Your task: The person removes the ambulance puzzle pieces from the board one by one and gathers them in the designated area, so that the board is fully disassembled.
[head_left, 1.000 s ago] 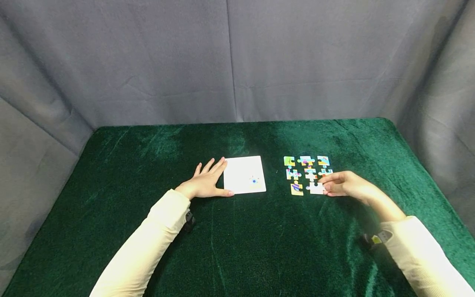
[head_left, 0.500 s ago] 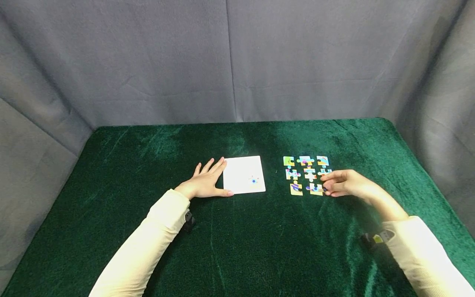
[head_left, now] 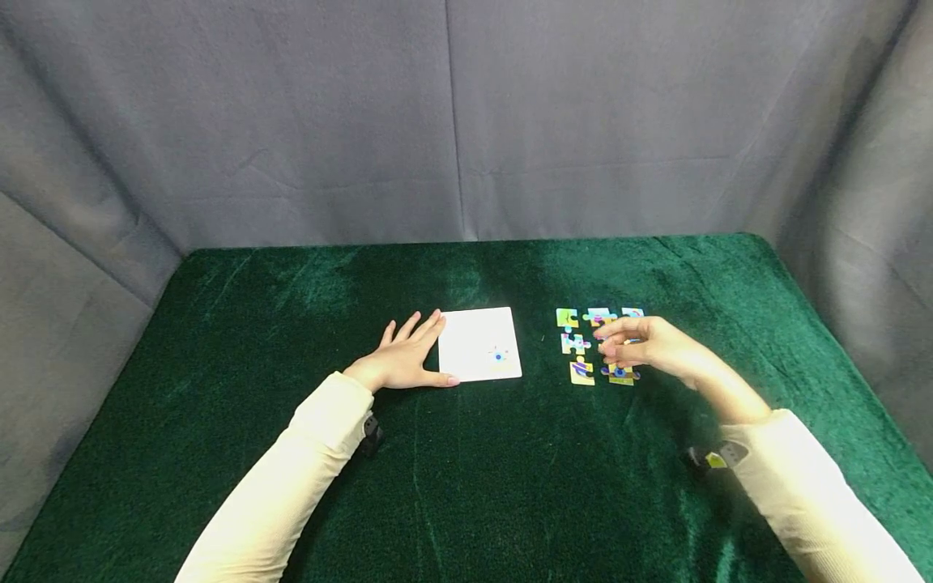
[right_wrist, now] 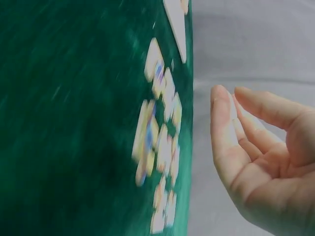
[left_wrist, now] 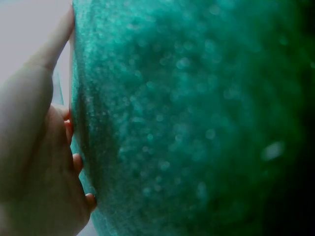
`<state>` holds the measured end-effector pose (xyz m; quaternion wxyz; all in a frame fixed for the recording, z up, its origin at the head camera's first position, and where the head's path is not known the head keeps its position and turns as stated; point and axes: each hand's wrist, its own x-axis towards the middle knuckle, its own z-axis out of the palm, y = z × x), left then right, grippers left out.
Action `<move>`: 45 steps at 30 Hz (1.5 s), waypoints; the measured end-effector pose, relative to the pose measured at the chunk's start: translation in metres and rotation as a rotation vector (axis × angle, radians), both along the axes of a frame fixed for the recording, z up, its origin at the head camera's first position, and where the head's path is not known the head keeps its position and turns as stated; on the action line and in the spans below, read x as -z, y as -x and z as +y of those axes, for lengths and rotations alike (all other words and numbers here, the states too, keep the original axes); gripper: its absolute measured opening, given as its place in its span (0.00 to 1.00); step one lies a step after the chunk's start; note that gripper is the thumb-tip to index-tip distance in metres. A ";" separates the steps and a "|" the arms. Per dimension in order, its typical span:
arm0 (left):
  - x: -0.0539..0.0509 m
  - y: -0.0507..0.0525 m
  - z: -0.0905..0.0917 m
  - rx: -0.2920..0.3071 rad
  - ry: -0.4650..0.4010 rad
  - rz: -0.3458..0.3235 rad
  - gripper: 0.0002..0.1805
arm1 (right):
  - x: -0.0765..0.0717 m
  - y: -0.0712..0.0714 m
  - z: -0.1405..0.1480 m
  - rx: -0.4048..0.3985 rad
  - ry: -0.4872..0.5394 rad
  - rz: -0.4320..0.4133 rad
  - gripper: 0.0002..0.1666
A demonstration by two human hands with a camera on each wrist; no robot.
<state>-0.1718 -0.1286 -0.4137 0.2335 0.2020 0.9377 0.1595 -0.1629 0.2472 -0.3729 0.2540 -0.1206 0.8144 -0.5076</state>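
Note:
My left hand (head_left: 397, 362) lies with spread fingers at the left edge of a flat white square board (head_left: 474, 340). Its thumb and a fingertip touch that edge; a small blue print marks the board's lower right. In the left wrist view part of the hand (left_wrist: 29, 142) shows beside green cloth. My right hand (head_left: 645, 344) hovers over several colourful jigsaw pieces, hiding some. Thumb and fingers are loosely bent, with nothing plainly held, in the right wrist view of the hand (right_wrist: 261, 152). A bottom-row jigsaw piece (head_left: 621, 375) lies picture side up below it.
Other jigsaw pieces lie in loose rows, including a green corner piece (head_left: 566, 317) and a bottom-left piece (head_left: 581, 373). Green velvet cloth (head_left: 496, 470) covers the table. Grey curtain (head_left: 328, 121) hangs behind the far edge.
The bottom-row jigsaw piece at the right fingertips first looked white, then showed its coloured picture. My right hand has since left it and moved left and farther back. The left hand stays put.

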 end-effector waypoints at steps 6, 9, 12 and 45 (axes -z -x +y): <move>0.000 0.001 0.000 0.001 -0.001 0.000 0.57 | -0.003 0.006 -0.029 -0.033 0.000 0.036 0.24; 0.000 0.001 0.000 0.002 -0.008 0.002 0.57 | -0.003 0.010 -0.043 -0.043 -0.032 0.070 0.23; 0.001 0.001 -0.001 0.003 -0.013 0.003 0.57 | 0.001 0.015 -0.055 -0.042 -0.067 0.098 0.21; 0.003 0.002 0.000 -0.002 0.005 0.001 0.57 | 0.029 0.027 -0.126 -0.179 -0.224 0.207 0.19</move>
